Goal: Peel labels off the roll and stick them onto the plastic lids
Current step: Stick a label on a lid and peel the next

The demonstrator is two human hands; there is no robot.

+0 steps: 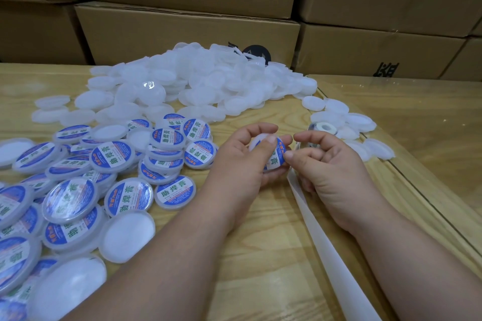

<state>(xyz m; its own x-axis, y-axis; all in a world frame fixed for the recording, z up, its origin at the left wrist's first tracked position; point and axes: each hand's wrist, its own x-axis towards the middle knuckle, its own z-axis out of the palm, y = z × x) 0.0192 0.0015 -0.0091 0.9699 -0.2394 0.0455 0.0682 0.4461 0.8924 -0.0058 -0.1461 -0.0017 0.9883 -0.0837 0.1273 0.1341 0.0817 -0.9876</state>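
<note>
Over the counter (260,255), the left hand (242,161) cups a plastic lid (271,156) steady while the right hand (323,164) pinches a blue label (277,157) onto it, likely smoothing it flat.

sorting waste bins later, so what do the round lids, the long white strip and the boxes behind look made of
Plain lids: likely plastic, milky, translucent, with glossy highlights.
White strip: probably label backing paper, smooth, slightly sheeny, lying flat; could be thin film.
Boxes: brown corrugated cardboard, matte, with folded flaps and printed black characters.
</note>
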